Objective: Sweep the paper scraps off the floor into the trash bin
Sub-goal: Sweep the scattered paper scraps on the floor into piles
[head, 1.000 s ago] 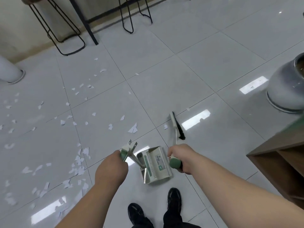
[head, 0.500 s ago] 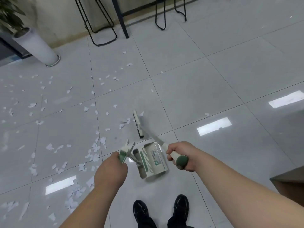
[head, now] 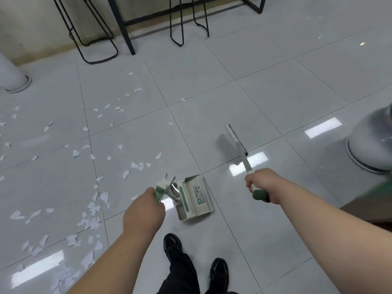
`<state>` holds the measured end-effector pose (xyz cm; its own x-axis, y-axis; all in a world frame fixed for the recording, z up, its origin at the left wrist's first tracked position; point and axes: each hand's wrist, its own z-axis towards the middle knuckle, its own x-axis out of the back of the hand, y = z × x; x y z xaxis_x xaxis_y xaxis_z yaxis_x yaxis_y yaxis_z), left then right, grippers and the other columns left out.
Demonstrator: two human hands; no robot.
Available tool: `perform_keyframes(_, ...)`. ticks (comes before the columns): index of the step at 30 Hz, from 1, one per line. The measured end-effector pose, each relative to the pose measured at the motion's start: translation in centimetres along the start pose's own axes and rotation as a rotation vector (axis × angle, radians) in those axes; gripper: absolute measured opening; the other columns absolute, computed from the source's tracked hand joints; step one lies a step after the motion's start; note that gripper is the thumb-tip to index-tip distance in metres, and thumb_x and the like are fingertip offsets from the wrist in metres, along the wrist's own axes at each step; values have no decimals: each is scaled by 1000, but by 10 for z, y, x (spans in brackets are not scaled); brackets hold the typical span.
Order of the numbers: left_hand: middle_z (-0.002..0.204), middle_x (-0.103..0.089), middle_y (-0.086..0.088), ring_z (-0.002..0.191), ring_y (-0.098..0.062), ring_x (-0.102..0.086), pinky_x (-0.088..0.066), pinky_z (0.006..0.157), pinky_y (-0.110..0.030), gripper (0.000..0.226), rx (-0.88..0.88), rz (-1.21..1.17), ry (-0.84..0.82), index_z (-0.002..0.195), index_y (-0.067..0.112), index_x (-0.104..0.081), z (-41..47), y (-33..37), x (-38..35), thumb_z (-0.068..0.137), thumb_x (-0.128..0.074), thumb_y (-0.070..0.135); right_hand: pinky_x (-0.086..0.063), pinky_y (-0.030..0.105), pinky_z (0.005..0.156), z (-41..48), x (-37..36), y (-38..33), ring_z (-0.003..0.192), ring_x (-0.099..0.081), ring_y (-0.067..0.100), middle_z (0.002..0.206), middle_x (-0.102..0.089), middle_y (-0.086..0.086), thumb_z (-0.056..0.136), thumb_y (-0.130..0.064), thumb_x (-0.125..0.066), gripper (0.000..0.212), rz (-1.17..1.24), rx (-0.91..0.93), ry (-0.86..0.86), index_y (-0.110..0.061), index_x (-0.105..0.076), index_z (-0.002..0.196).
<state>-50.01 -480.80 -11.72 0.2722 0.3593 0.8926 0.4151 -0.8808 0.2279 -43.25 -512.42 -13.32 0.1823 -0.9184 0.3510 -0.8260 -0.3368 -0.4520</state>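
White paper scraps (head: 93,211) lie scattered over the grey tiles on the left half of the floor. My left hand (head: 144,211) grips the green handle of a white dustpan (head: 195,198), whose pan rests on the floor just ahead of my feet. My right hand (head: 265,185) is closed on the green grip of a broom (head: 236,143); its black bristles point away from me, right of the dustpan and apart from the scraps. A grey round trash bin (head: 373,145) stands at the right edge, partly cut off.
Black wire stool legs (head: 95,39) and a table leg (head: 125,32) stand along the far wall. A white cylinder base (head: 12,77) sits at far left. A wooden cabinet corner (head: 369,206) juts in at right. My black shoes (head: 176,249) are below the dustpan.
The broom head has swung from left of the dustpan, near the scraps, out to the right. The view turned right, bringing the bin back into sight. The dustpan stays by my feet.
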Motion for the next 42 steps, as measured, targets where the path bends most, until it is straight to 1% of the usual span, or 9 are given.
perform_keyframes(5,78,-59,2,73,-21,-58,-41,57,-31,13,-51,-4,-29,96,19,-51,33,-6,4,88,-44,11,-40,19,49,33,2,-14,63,-54,24,91,-61,13,77,-4,-61,25,-4,-45,65,-11,-58,101)
perform_keyframes(9,77,-59,3,71,-19,-57,-41,56,-30,14,-43,-15,-48,94,21,-51,56,-30,19,87,-42,11,-39,18,48,37,-33,-27,60,-53,23,84,-60,13,74,-3,-61,22,16,-112,35,-12,-59,94)
perform_keyframes(14,76,-60,3,67,-17,-56,-40,55,-29,11,34,-50,-77,85,21,-48,85,-82,45,86,-43,12,-41,18,45,8,-133,-57,57,-55,25,79,-62,15,71,-1,-60,12,-27,-126,-73,-8,-61,81)
perform_keyframes(20,74,-59,3,66,-17,-54,-37,53,-29,7,146,-101,-88,84,19,-49,101,-161,74,86,-45,13,-42,18,45,-24,-255,-119,62,-57,25,88,-64,15,71,-3,-61,30,-112,-75,-273,-6,-65,101)
perform_keyframes(24,75,-58,4,68,-17,-54,-37,54,-29,11,253,-151,-65,81,21,-44,91,-213,89,86,-46,12,-39,18,48,-41,-332,-167,66,-54,27,93,-62,16,67,-6,-61,29,-133,-36,-396,-11,-63,96)
perform_keyframes(28,77,-58,3,67,-17,-54,-38,55,-29,9,388,-200,-15,84,21,-46,75,-259,101,87,-46,13,-36,18,46,-57,-389,-205,50,-56,19,74,-63,9,77,-7,-62,23,-125,-30,-493,-14,-61,99)
perform_keyframes(30,78,-60,3,71,-19,-57,-41,57,-29,8,449,-228,17,90,20,-50,66,-280,105,87,-47,14,-35,16,43,-63,-408,-219,38,-53,14,67,-61,7,80,-7,-61,22,-99,-51,-526,-15,-60,101)
perform_keyframes(35,78,-60,4,73,-20,-57,-42,60,-30,10,563,-289,88,95,21,-53,42,-318,111,88,-48,15,-32,20,45,-74,-431,-235,42,-45,17,60,-60,7,76,-10,-63,31,-158,-19,-545,-15,-62,106)
perform_keyframes(42,77,-56,5,71,-20,-55,-39,59,-30,10,667,-339,137,95,19,-52,13,-346,119,88,-48,13,-32,17,43,-113,-440,-226,44,-47,20,66,-60,9,80,-6,-59,8,-397,94,-435,-10,-60,86)
